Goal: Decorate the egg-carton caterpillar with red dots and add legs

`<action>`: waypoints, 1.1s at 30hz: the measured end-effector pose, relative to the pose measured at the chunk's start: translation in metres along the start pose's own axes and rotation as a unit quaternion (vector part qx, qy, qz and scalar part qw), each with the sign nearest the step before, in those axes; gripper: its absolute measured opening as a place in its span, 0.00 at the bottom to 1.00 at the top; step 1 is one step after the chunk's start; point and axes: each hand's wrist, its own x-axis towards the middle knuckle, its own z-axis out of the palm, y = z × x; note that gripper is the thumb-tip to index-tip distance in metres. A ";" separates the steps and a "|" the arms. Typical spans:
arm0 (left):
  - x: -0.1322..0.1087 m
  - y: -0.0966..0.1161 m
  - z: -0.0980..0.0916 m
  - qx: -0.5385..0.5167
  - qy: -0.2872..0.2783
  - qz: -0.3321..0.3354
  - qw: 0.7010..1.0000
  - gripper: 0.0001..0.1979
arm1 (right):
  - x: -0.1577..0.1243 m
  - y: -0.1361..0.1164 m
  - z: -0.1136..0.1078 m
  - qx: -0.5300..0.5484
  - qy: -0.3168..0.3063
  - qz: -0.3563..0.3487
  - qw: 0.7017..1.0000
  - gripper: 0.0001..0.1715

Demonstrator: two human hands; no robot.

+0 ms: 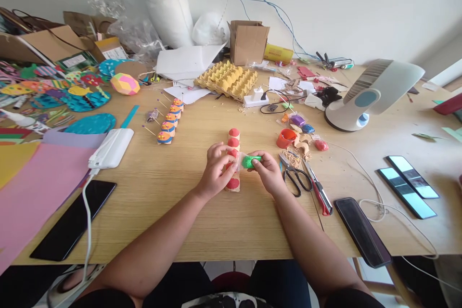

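Observation:
Between my two hands is a small clear plastic packet of green modelling clay (249,161), held over the table. My right hand (269,169) is closed round the packet's green end. The fingers of my left hand (217,168) pinch the clear plastic end. Beneath them lies a strip of egg carton (233,141) with red clay on its bumps, partly hidden by my left hand. Farther left stands a finished-looking caterpillar (168,127) in blue and orange with pins stuck in it.
Right of my hands are black-handled scissors (295,173), a red utility knife (319,190), an orange cup (286,138) and several clay packets (298,121). A yellow egg tray (227,79) sits behind. Phones (362,231) and a white fan (371,94) stand right; a power bank (111,149) lies left.

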 end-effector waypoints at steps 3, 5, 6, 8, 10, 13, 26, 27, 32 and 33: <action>0.000 0.003 -0.002 0.010 -0.017 -0.002 1.000 0.06 | -0.001 -0.002 0.000 -0.011 -0.012 -0.005 1.000 0.15; 0.000 0.004 -0.003 0.015 -0.013 0.002 1.000 0.06 | -0.002 -0.001 0.001 -0.023 -0.019 -0.012 0.999 0.14; 0.000 0.004 -0.004 0.016 -0.007 0.005 1.000 0.07 | -0.003 -0.001 0.002 -0.032 -0.021 -0.017 0.999 0.14; 0.000 0.005 -0.004 0.016 0.007 0.011 1.000 0.08 | -0.005 0.001 0.004 -0.051 -0.015 -0.038 0.998 0.14; 0.000 0.005 -0.003 0.016 0.022 0.018 0.999 0.07 | -0.007 0.002 0.006 -0.077 0.010 -0.079 0.994 0.17; -0.001 0.006 -0.003 0.031 0.044 0.025 0.998 0.06 | -0.013 0.000 0.009 -0.141 0.053 -0.153 0.977 0.15; -0.004 0.011 0.002 0.092 0.051 0.098 0.990 0.04 | -0.020 -0.003 0.016 -0.297 -0.010 -0.194 0.935 0.04; -0.003 0.011 0.002 0.093 0.057 0.102 0.989 0.04 | -0.019 -0.003 0.016 -0.313 -0.015 -0.206 0.927 0.03; -0.002 0.011 0.002 0.090 0.071 0.104 0.988 0.04 | -0.016 0.001 0.012 -0.422 -0.024 -0.298 0.856 0.06; -0.002 0.012 0.002 0.087 0.071 0.100 0.989 0.04 | -0.015 0.002 0.011 -0.436 -0.025 -0.311 0.844 0.06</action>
